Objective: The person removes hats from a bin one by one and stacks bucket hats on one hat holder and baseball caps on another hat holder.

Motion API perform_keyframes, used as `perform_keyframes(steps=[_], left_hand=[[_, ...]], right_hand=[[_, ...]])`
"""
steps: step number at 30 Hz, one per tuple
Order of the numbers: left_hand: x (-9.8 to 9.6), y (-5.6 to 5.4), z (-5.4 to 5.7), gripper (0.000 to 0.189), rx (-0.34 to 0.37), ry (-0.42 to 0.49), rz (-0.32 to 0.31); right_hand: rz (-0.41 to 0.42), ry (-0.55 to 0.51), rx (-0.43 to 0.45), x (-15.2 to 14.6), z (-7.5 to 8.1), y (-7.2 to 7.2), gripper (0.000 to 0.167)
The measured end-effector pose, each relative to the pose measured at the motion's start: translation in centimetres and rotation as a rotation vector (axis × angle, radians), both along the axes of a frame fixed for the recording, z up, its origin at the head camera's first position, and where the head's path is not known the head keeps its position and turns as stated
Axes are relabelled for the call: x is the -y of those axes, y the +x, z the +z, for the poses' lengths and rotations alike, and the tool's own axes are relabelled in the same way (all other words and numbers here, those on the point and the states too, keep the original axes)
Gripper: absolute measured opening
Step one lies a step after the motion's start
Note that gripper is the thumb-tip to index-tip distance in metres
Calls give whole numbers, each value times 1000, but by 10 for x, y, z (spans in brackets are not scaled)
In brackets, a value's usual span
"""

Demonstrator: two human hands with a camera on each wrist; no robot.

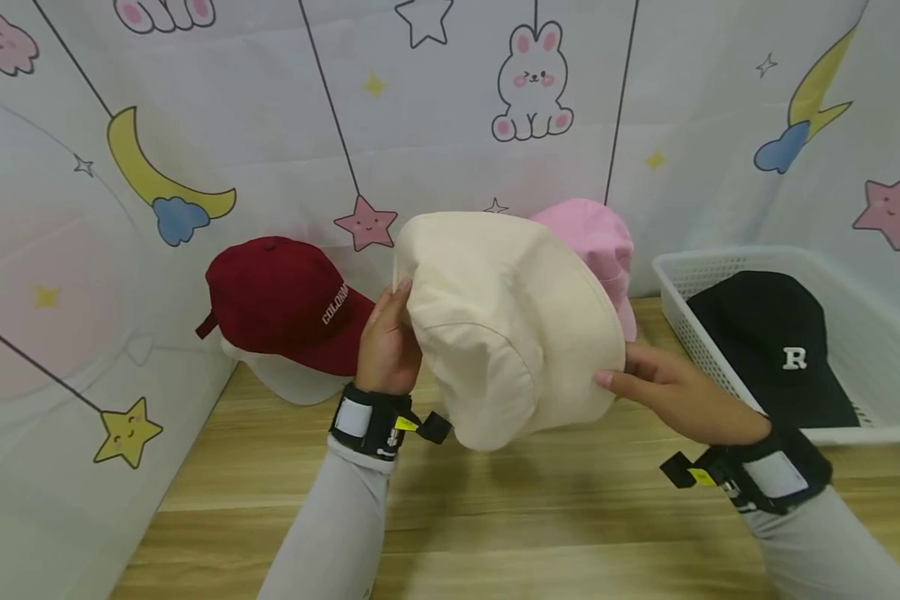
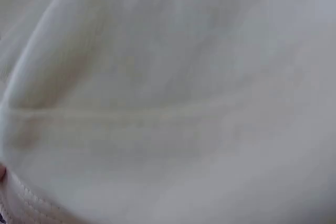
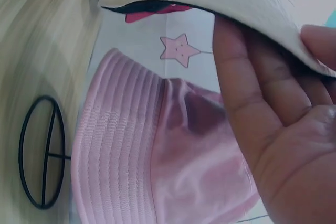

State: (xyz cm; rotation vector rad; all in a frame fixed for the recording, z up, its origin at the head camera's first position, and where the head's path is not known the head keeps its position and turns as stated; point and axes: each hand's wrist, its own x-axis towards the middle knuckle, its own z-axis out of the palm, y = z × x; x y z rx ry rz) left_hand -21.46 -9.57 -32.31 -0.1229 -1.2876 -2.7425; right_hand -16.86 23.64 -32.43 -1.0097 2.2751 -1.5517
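A cream bucket hat [image 1: 495, 333] is held up in front of me between both hands, its crown tilted toward me. My left hand [image 1: 390, 350] grips the brim at the left side, thumb on the outer face. At the opposite edge my right hand [image 1: 682, 392] pinches the brim. In the right wrist view, the fingers of that hand [image 3: 283, 129] reach under the brim with the thumb on top, and a dark lining shows at the edge. Pale hat fabric [image 2: 168, 77] fills the left wrist view, hiding most of the left hand.
Behind stands a pink bucket hat [image 1: 600, 250], with a black wire stand [image 3: 42, 153] beside it. To the left, a dark red cap [image 1: 270, 300] sits over a whitish one [image 1: 292, 379]. A white basket [image 1: 888, 358] at right holds a black cap [image 1: 765, 350] marked R.
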Motion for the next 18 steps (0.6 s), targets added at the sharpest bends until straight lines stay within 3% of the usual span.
perform_keyframes(steps=[10, 14, 18], left_hand=[[-4, 0, 2, 19, -38, -35, -93], [-6, 0, 3, 19, -76, -59, -147], [-10, 0, 4, 17, -74, -74, -171]], right_hand=[[-138, -29, -65, -7, 8, -2, 37], [-189, -101, -67, -10, 9, -3, 41], [-179, -221, -22, -13, 8, -7, 41]])
